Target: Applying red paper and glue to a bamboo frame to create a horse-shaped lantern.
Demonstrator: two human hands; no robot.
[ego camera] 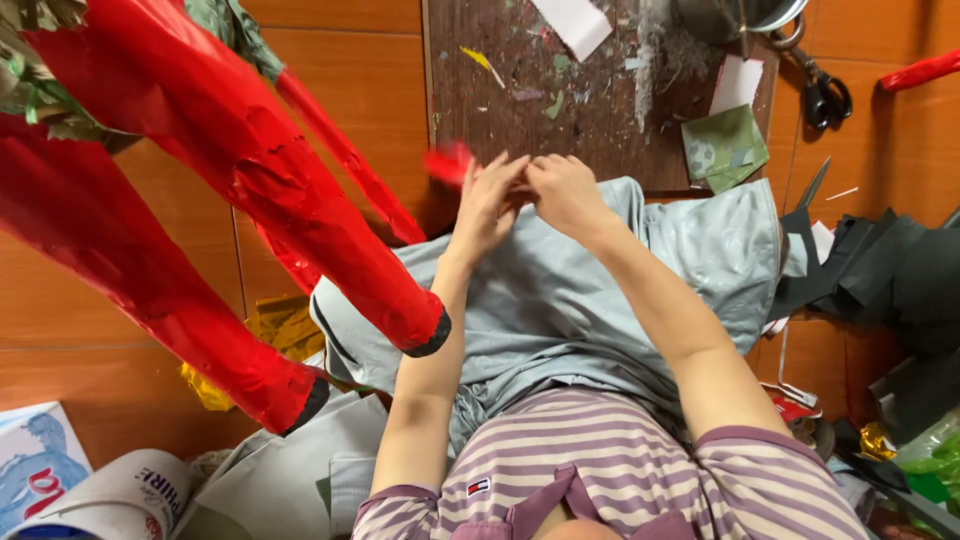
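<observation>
Both hands meet above a grey cloth [560, 290] that lies over the person's lap. The left hand [487, 205] has its fingers bent around a small red paper scrap [448, 163], which sits at its 10 o'clock and looks blurred. The right hand [565, 192] touches the left one with curled fingers; I cannot tell if it grasps anything itself.

I think the scrap can tear or slip away, because it is thin and only the fingertips pinch it. It may also stick to the fingers if glue is on it.

At 9 o'clock from the hands, large red paper-covered legs [250, 170] with black tips hang very near and can be bumped by the left elbow. At 12 o'clock is a dirty wooden board [590, 110] with paper bits. Black scissors [825, 95] lie at 2 o'clock, black paper sheets [890, 270] at 3 o'clock, and green folded paper [725, 148] between them.
</observation>
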